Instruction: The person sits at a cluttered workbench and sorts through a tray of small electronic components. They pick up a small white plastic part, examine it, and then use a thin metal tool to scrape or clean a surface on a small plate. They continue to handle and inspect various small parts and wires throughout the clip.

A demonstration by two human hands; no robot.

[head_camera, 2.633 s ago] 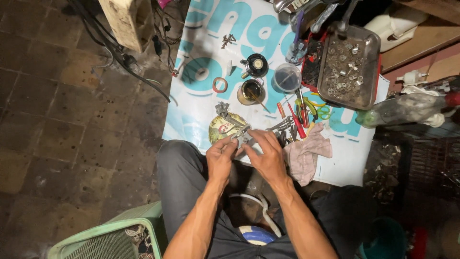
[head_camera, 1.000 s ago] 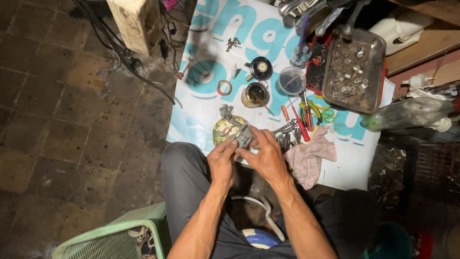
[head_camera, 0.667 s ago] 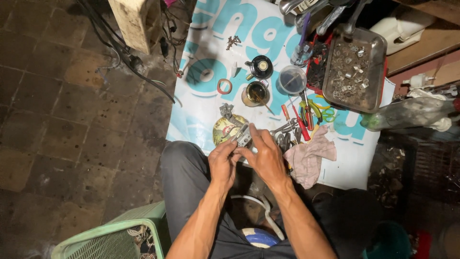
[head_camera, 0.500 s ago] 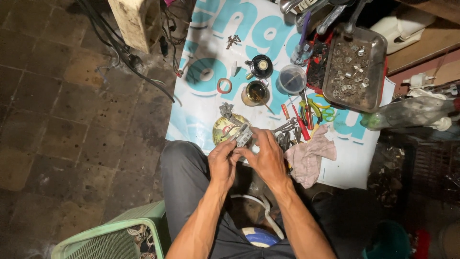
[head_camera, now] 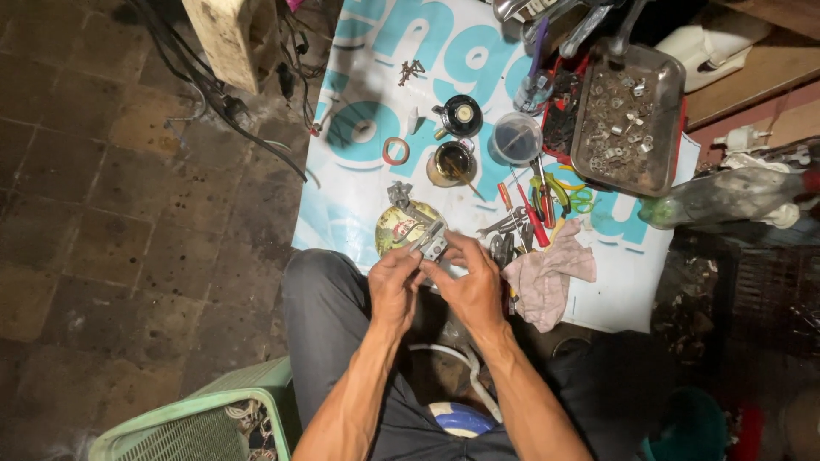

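Head view: at the centre of the frame both hands meet over a small grey metal part (head_camera: 431,243). The left hand (head_camera: 395,286) pinches its lower left edge with fingers curled shut around it; the right hand (head_camera: 468,286) closes on it from the right, thumb and fingertips pressed to the part. The part sits just above the knees, in front of a yellowish tin (head_camera: 400,225) lying on the printed sheet (head_camera: 376,102).

To the right of the hands lie screwdrivers (head_camera: 528,213), and below them a pink rag (head_camera: 547,273). A steel tray (head_camera: 630,119) of small bits stands at upper right, and a green basket (head_camera: 205,423) at lower left.

By the look of it, the step in hand is fine fitting or turning on the part. The next move calls for a steady pinch and small, exact finger work.
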